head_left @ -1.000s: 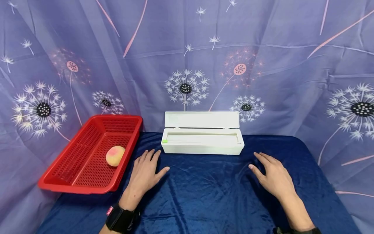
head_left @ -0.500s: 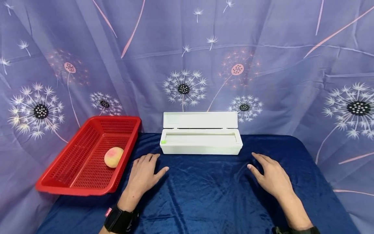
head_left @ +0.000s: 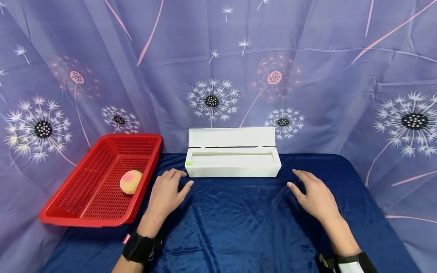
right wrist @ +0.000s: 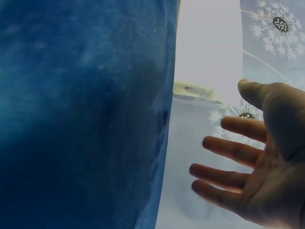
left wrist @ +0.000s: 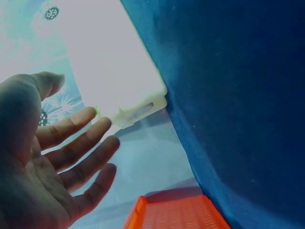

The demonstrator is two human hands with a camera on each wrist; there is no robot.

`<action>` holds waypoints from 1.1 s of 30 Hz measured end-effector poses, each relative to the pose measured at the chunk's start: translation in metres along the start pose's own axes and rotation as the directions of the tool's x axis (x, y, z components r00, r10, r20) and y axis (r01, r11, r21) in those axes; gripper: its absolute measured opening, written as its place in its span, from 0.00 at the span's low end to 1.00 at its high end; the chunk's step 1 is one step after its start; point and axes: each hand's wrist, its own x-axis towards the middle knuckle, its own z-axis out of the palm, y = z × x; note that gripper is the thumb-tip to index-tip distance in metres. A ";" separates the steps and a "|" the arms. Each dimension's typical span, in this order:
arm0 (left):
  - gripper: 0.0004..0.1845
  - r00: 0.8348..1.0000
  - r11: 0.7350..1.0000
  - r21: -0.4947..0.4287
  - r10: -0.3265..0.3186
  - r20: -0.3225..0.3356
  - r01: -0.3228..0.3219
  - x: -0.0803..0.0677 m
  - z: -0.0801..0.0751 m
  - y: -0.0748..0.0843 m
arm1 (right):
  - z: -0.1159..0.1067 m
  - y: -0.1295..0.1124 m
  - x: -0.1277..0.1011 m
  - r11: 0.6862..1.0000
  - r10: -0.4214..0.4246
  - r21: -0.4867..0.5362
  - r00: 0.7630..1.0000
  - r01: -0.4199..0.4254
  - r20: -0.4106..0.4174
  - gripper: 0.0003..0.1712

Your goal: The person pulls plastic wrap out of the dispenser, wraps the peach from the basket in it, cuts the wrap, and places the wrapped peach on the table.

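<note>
— While both hands lie palm down on the worktop (head_left: 239, 223), where does the white box (head_left: 233, 167) sit against them?

— Just beyond the fingertips, at the far edge of the blue cloth, long side facing the person. Its lid (head_left: 231, 137) stands open and upright at the back. Inside I see only a pale trough — what it holds I cannot tell.

— And the left hand (head_left: 167, 195)?

— Forearm reaching forward from the lower left, a black wrist strap (head_left: 140, 248) on it. The fingers are stretched forward and slightly spread, thumb out toward the box's left end. In the left wrist view the fingers (left wrist: 81, 143) are straight and apart, near the box corner (left wrist: 138, 109) but not on it, as far as I can see. Its grip is loose, fingers apart, holding nothing.

— The right hand (head_left: 315, 197)?

— Mirrored: fingers splayed and pointing toward the box's right end, near it but apart. The right wrist view shows the fingers (right wrist: 228, 152) spread with nothing between them, so that grip is also apart and empty.

— Other containers?

— A red basket (head_left: 85, 197) just left of the left hand, partly overhanging the worktop's edge. One peach (head_left: 131, 181) lies in it, toward the right wall.
</note>
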 end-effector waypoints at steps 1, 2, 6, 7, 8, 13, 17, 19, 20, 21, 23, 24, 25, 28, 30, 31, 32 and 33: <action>0.20 1.000 1.000 -0.002 0.004 -0.005 -0.004 0.003 0.001 0.000 | 0.000 -0.001 0.003 1.000 -0.010 0.001 1.000 0.010 -0.018 0.32; 0.19 1.000 1.000 -0.009 0.009 -0.012 -0.009 0.007 0.001 -0.001 | 0.000 -0.002 0.007 1.000 -0.019 0.003 0.999 0.019 -0.038 0.32; 0.17 0.999 0.998 -0.041 0.039 -0.032 -0.041 0.023 0.004 0.000 | -0.001 -0.005 0.022 0.998 -0.053 0.016 0.992 0.055 -0.111 0.30; 0.17 0.998 0.997 -0.053 0.049 -0.038 -0.051 0.026 0.006 0.000 | -0.001 -0.006 0.026 0.998 -0.060 0.018 0.990 0.063 -0.125 0.30; 0.17 0.997 0.996 -0.065 0.058 -0.043 -0.061 0.030 0.007 0.001 | 0.000 -0.007 0.030 0.997 -0.068 0.019 0.988 0.071 -0.138 0.30; 0.15 0.990 0.986 -0.121 0.107 -0.088 -0.117 0.044 0.014 0.001 | 0.004 -0.010 0.045 0.993 -0.105 0.032 0.977 0.113 -0.184 0.29; 0.14 0.987 0.980 -0.141 0.130 -0.097 -0.143 0.052 0.019 0.001 | 0.009 -0.012 0.053 0.991 -0.121 0.037 0.973 0.130 -0.195 0.29; 0.14 0.988 0.980 -0.140 0.134 -0.077 -0.143 0.056 0.020 0.000 | 0.012 -0.011 0.055 0.989 -0.131 0.036 0.971 0.141 -0.200 0.28; 0.14 0.989 0.980 -0.141 0.135 -0.065 -0.143 0.057 0.021 0.000 | 0.014 -0.011 0.056 0.988 -0.139 0.034 0.969 0.149 -0.203 0.28; 0.15 0.989 0.979 -0.147 0.137 -0.056 -0.144 0.059 0.022 -0.001 | 0.016 -0.011 0.057 0.987 -0.148 0.032 0.967 0.158 -0.208 0.27; 0.14 0.990 0.976 -0.164 0.138 -0.033 -0.141 0.061 0.024 -0.001 | 0.021 -0.010 0.058 0.984 -0.165 0.031 0.962 0.176 -0.219 0.26; 0.14 0.990 0.974 -0.176 0.138 -0.023 -0.140 0.062 0.025 -0.001 | 0.023 -0.010 0.059 0.983 -0.172 0.031 0.959 0.183 -0.227 0.26; 0.14 0.990 0.972 -0.187 0.140 -0.014 -0.140 0.062 0.026 -0.002 | 0.026 -0.010 0.060 0.981 -0.179 0.032 0.956 0.191 -0.234 0.26; 0.13 0.990 0.969 -0.206 0.141 0.016 -0.135 0.063 0.029 -0.003 | 0.031 -0.010 0.063 0.977 -0.193 0.042 0.949 0.210 -0.250 0.25; 0.13 0.990 0.970 -0.206 0.139 0.032 -0.129 0.064 0.030 -0.004 | 0.034 -0.010 0.066 0.973 -0.205 0.050 0.947 0.224 -0.248 0.25; 0.12 0.990 0.971 -0.203 0.140 0.035 -0.130 0.065 0.031 -0.005 | 0.036 -0.010 0.068 0.971 -0.212 0.054 0.946 0.232 -0.247 0.26; 0.11 0.989 0.970 -0.203 0.141 0.036 -0.131 0.065 0.031 -0.006 | 0.037 -0.009 0.070 0.968 -0.221 0.060 0.944 0.243 -0.246 0.26; 0.10 0.989 0.970 -0.203 0.142 0.036 -0.132 0.065 0.032 -0.006 | 0.039 -0.008 0.072 0.965 -0.232 0.064 0.941 0.255 -0.244 0.26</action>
